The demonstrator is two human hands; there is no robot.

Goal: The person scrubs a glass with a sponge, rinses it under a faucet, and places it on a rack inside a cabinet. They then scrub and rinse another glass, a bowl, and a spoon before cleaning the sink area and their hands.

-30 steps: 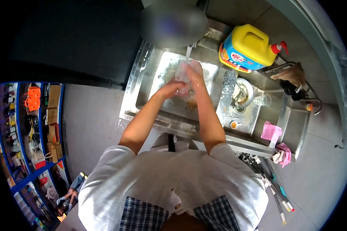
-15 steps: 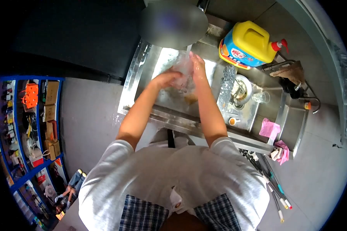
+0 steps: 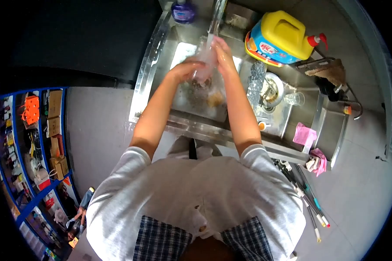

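Both hands are over the left basin of a metal sink (image 3: pixel 146 82), under water running from a tap (image 3: pixel 216 19). A clear, transparent object (image 3: pixel 206 62), blurred by the water, is between them. My left hand (image 3: pixel 186 70) has its fingers curved against the object's left side. My right hand (image 3: pixel 223 55) is closed round its right side, near the stream. Beneath them, a yellowish sponge-like item (image 3: pixel 215 99) lies on the wet basin floor.
A yellow detergent jug (image 3: pixel 283 37) and a purple bottle (image 3: pixel 183 12) stand behind the sink. To the right are a metal bowl (image 3: pixel 272 90), a glass (image 3: pixel 295 99), a small cup (image 3: pixel 262 126) and pink cloths (image 3: pixel 304 134). A person (image 3: pixel 79 219) is at lower left.
The view has shifted, so the sink sits slightly higher. The tap and purple bottle now show where a blurred patch was. Both hands still hold the clear object under the water.
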